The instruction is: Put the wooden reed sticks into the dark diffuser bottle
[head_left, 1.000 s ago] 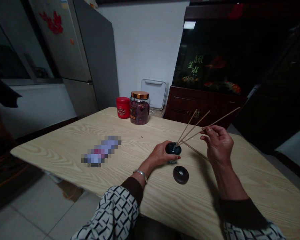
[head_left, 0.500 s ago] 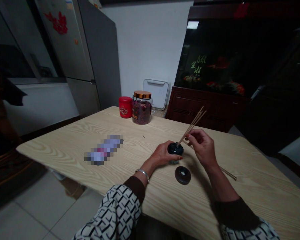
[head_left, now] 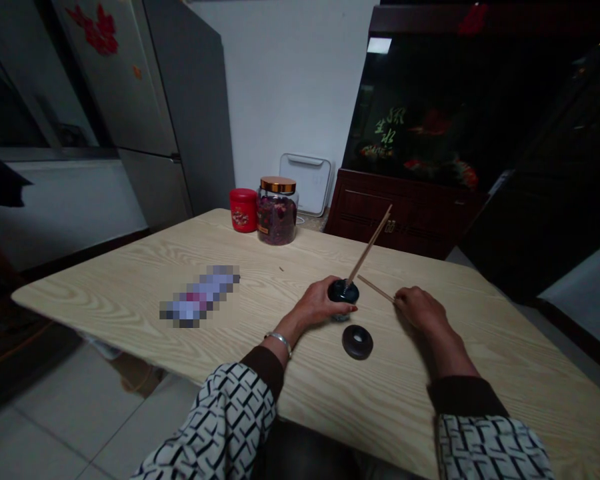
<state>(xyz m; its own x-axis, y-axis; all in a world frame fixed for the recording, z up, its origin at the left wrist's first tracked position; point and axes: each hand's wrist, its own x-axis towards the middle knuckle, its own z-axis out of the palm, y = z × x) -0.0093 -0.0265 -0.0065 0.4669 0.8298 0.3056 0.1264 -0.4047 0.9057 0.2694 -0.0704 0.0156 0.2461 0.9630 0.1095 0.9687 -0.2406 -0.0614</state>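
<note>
My left hand [head_left: 319,304] is wrapped round a small dark bottle [head_left: 343,291] standing on the light wooden table [head_left: 130,280]. Thin wooden sticks [head_left: 369,245] stand bunched in the bottle's mouth and lean up to the right. My right hand [head_left: 420,310] lies low on the table right of the bottle, fingers closed on the end of a loose stick [head_left: 375,288] that lies flat. A dark ring-shaped cap [head_left: 357,341] lies on the table just in front of the bottle, between my hands.
A red tin [head_left: 243,209] and a glass jar with a copper lid [head_left: 277,211] stand at the table's far edge. A blurred flat packet [head_left: 200,304] lies to the left. Behind are a grey fridge [head_left: 180,113], a dark wooden cabinet [head_left: 405,213] and a fish tank [head_left: 430,107].
The sticks in the bottle, fanned out a second ago, now stand bunched together. My right hand left them and dropped to the table onto the loose stick. My left hand stayed on the bottle.
</note>
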